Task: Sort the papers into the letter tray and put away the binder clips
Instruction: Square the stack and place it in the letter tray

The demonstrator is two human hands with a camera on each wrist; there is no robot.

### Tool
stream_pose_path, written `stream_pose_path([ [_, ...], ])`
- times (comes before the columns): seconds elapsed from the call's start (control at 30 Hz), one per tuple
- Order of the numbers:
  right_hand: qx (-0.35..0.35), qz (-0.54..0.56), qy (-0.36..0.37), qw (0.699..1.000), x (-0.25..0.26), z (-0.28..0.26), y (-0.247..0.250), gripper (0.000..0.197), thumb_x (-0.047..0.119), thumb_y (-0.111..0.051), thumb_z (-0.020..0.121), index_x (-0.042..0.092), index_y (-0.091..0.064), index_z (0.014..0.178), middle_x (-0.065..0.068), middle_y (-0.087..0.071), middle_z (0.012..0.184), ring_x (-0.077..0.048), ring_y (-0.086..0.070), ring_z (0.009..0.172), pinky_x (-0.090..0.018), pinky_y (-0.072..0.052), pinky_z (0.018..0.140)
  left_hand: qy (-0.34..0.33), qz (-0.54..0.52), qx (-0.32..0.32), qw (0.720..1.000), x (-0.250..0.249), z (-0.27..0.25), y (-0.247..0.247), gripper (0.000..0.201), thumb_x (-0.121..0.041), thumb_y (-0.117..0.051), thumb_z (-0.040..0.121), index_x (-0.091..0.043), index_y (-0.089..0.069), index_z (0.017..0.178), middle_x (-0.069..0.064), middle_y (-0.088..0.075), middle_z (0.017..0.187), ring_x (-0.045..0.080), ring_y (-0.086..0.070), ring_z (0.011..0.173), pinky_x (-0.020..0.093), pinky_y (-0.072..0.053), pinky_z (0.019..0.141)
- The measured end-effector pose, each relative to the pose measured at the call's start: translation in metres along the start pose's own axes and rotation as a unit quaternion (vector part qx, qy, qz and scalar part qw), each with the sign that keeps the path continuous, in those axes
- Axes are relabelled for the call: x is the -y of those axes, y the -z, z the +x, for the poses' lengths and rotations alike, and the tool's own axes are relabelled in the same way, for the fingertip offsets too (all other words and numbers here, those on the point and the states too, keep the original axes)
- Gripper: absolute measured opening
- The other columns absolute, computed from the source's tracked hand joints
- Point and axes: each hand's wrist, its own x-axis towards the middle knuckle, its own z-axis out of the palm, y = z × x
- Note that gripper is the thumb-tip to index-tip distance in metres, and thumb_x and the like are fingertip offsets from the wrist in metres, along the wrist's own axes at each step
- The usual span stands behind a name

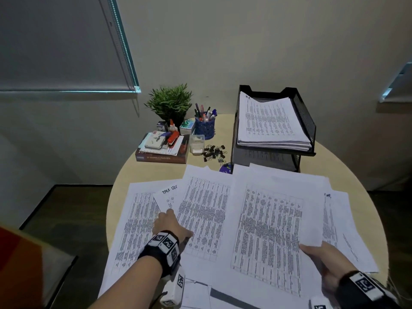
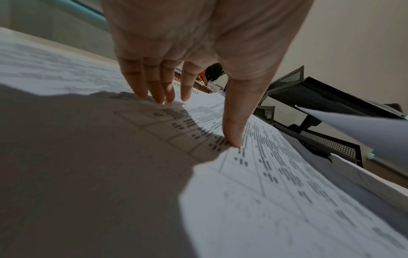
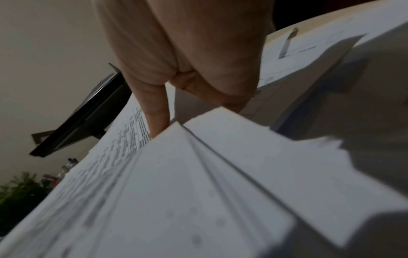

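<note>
Printed text on the spread papers (image 1: 205, 210) is too small to read. The letter tray (image 1: 265, 157) has its lower tier mostly hidden by sheets. The right hand (image 1: 321, 259) has its fingers tucked under paper.

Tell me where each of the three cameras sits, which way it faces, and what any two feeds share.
Head: worn on the head, looking forward and down at the round table, spread papers and letter tray; both forearms, left hand and right hand show.
Left wrist: looks along the straight fingers pressing a printed sheet.
Right wrist: looks along the thumb pinching a sheaf of sheets.
Shared: the black letter tray appears in all three.
</note>
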Motion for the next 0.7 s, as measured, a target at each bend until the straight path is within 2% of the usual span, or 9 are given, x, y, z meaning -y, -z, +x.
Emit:
stream_pose_path([
  [0.1,0.020,-0.018,-0.007,1.000,-0.004,0.006,-0.014,0.040,-0.008,-0.061,0.080,-0.004,-0.054,0.119,-0.023,-0.065,0.110,-0.034,-0.060,0.104,-0.050,-0.046,0.093,0.010,-0.023,0.055,0.998,0.000,0.009,0.006,0.098,-0.046,-0.080,0.064,-0.010,-0.028,0.139,0.011,-0.036,0.139,0.031,-0.039,0.128,0.042,-0.044,0.100],
  [0.2,0.024,-0.043,0.008,0.999,-0.008,0.012,-0.023,0.029,-0.009,-0.055,0.086,-0.004,-0.053,0.115,-0.021,-0.064,0.103,-0.030,-0.060,0.092,-0.040,-0.048,0.078,0.000,-0.015,0.064,0.998,0.001,0.013,0.011,0.084,-0.048,-0.079,0.063,-0.013,-0.040,0.129,0.010,-0.042,0.131,0.028,-0.044,0.121,0.038,-0.048,0.094],
  [0.27,0.010,-0.046,0.025,0.999,-0.013,0.015,-0.029,0.035,-0.013,-0.053,0.086,-0.007,-0.049,0.121,-0.019,-0.062,0.102,-0.030,-0.058,0.091,-0.037,-0.044,0.085,-0.005,-0.003,0.041,0.999,0.001,0.015,0.012,0.080,-0.047,-0.080,0.063,-0.013,-0.044,0.126,0.009,-0.041,0.130,0.026,-0.043,0.121,0.038,-0.047,0.095],
  [0.4,-0.012,-0.058,0.054,0.997,-0.018,0.021,-0.036,0.042,-0.020,-0.049,0.084,-0.010,-0.042,0.125,-0.022,-0.055,0.110,-0.034,-0.053,0.098,-0.039,-0.039,0.097,-0.020,-0.066,0.084,0.994,-0.003,0.016,0.011,0.097,-0.033,-0.077,0.073,-0.008,-0.019,0.146,0.012,-0.035,0.145,0.028,-0.044,0.128,0.035,-0.045,0.097],
  [0.47,-0.004,-0.054,0.056,0.997,-0.018,0.022,-0.039,0.042,-0.021,-0.046,0.084,-0.010,-0.042,0.125,-0.026,-0.054,0.117,-0.037,-0.052,0.104,-0.041,-0.039,0.100,-0.025,-0.128,0.126,0.984,-0.008,0.014,0.010,0.080,-0.029,-0.063,0.086,-0.009,-0.016,0.148,0.012,-0.039,0.145,0.029,-0.045,0.129,0.033,-0.043,0.100],
  [0.53,0.002,-0.064,0.061,0.996,-0.018,0.023,-0.044,0.042,-0.021,-0.044,0.085,-0.010,-0.042,0.125,-0.026,-0.055,0.115,-0.036,-0.054,0.102,-0.041,-0.042,0.096,-0.056,-0.176,0.134,0.974,-0.012,0.006,0.009,0.044,-0.025,-0.044,0.097,-0.008,-0.038,0.137,0.004,-0.057,0.119,0.021,-0.058,0.106,0.030,-0.046,0.094],
  [0.57,0.009,-0.062,0.060,0.996,-0.017,0.022,-0.046,0.041,-0.021,-0.044,0.085,-0.010,-0.043,0.124,-0.025,-0.056,0.112,-0.035,-0.055,0.098,-0.038,-0.044,0.090,-0.077,-0.193,0.133,0.969,-0.015,0.002,0.007,0.025,-0.023,-0.038,0.099,-0.008,-0.052,0.113,-0.001,-0.057,0.092,0.014,-0.057,0.082,0.028,-0.048,0.084],
  [0.63,0.026,-0.059,0.058,0.996,-0.017,0.022,-0.052,0.040,-0.020,-0.047,0.085,-0.009,-0.043,0.123,-0.024,-0.056,0.110,-0.033,-0.056,0.094,-0.032,-0.047,0.080,-0.104,-0.219,0.139,0.960,-0.021,-0.007,0.002,0.028,-0.022,-0.038,0.099,-0.015,-0.041,0.072,-0.002,-0.039,0.065,0.011,-0.038,0.056,0.026,-0.041,0.067],
  [0.7,0.039,-0.058,0.054,0.996,-0.018,0.022,-0.057,0.040,-0.017,-0.053,0.083,-0.007,-0.044,0.121,-0.021,-0.054,0.102,-0.031,-0.056,0.088,-0.031,-0.050,0.076,-0.101,-0.281,0.179,0.937,-0.024,-0.016,-0.004,0.023,-0.025,-0.048,0.095,-0.017,-0.040,0.076,-0.002,-0.044,0.062,0.010,-0.040,0.052,0.023,-0.036,0.055],
])
